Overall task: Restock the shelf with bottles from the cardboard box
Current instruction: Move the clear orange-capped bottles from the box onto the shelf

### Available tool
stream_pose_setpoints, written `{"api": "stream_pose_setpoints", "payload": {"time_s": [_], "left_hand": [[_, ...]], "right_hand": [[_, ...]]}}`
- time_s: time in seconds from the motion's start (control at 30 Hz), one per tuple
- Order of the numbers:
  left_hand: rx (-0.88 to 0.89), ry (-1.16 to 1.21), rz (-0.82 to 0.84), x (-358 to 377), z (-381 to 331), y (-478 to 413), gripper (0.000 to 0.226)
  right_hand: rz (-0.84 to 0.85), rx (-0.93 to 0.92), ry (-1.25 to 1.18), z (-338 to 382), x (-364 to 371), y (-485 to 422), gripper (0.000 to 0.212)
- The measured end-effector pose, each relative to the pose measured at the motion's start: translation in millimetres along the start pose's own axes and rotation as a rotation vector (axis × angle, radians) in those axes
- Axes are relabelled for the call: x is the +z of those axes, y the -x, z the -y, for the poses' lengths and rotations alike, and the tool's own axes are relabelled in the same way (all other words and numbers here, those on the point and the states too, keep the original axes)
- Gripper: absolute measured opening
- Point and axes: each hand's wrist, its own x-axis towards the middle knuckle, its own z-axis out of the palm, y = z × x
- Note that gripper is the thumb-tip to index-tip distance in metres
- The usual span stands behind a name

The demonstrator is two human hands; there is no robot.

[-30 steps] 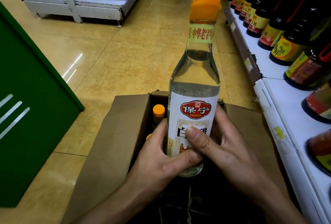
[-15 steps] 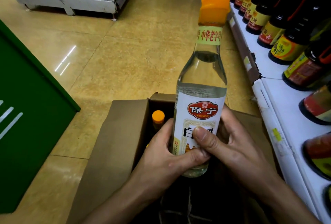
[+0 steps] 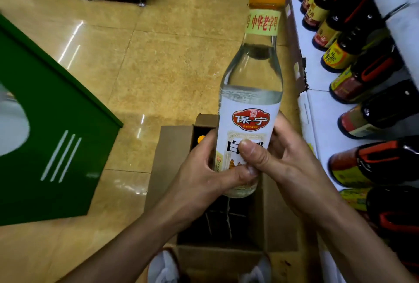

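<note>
Two hands gripped the clear vinegar bottle just as they had half a second before: the left hand wrapped its lower body from the left, thumb across the label, and the right hand clasped it from the right, thumb pressed on the label's front. The bottle had risen in the frame, its orange cap now reaching the top edge, and the green panel at the left filled more of the view. The bottle's long axis ran nearly upright, leaning slightly right, cap toward the upper right and base down at centre. It hung above the open cardboard box, where a second orange cap showed. The white shelf of dark sauce bottles lined the right edge.
</note>
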Motion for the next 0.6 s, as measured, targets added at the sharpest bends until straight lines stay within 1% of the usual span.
{"api": "stream_pose_setpoints", "payload": {"time_s": [0.1,0.3,0.37,0.5,0.6], "left_hand": [[-0.021,0.012,-0.015,9,-59,25,0.045],[-0.059,-0.001,-0.025,29,-183,68,0.044],[-0.062,-0.01,-0.032,34,-213,80,0.043],[-0.056,-0.005,-0.022,44,-297,99,0.047],[-0.05,-0.024,-0.023,47,-366,109,0.05]], "right_hand": [[0.017,0.035,0.008,60,5,15,0.059],[0.019,0.059,0.031,188,13,42,0.055],[0.02,0.066,0.032,221,16,49,0.057],[0.022,0.053,0.037,305,20,61,0.051],[0.003,0.027,0.022,371,25,66,0.051]]}}
